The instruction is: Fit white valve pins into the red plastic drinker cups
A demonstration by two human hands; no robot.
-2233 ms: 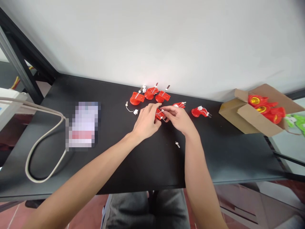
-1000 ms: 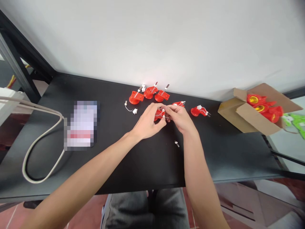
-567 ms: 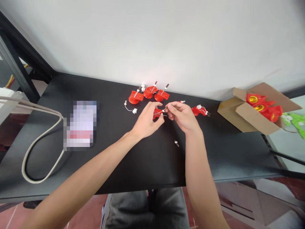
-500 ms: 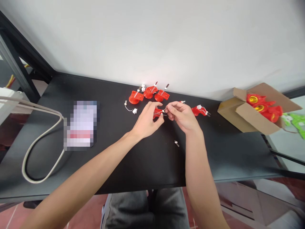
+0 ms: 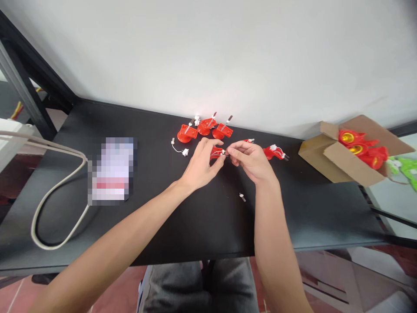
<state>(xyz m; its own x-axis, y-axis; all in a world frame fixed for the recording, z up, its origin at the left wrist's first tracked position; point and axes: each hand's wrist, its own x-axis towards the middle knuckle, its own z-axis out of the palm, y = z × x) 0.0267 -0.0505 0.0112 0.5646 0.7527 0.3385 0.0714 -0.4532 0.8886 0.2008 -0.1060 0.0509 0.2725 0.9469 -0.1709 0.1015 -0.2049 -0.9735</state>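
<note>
My left hand (image 5: 200, 167) pinches a small red plastic part (image 5: 216, 152) just above the black table (image 5: 182, 217). My right hand (image 5: 252, 161) meets it from the right, fingertips closed on a small white piece with a thin wire (image 5: 224, 151) at the part's edge. Three red parts with metal pins (image 5: 205, 127) stand behind the hands near the wall. Another red part (image 5: 245, 141) lies just behind my right hand, and one more (image 5: 274, 152) to its right. A white connector on a wire (image 5: 180, 149) lies left of my left hand.
An open cardboard box (image 5: 342, 161) with red and yellow parts sits at the right end. A tiny loose pin (image 5: 242, 197) lies near my right wrist. A blurred card (image 5: 112, 170) and a looped beige cable (image 5: 55, 195) are on the left. A white wall runs behind.
My right hand drew slightly right and lifted its fingertips from the red part, pulling on the white piece and wire. My left hand kept its pinch in place.
</note>
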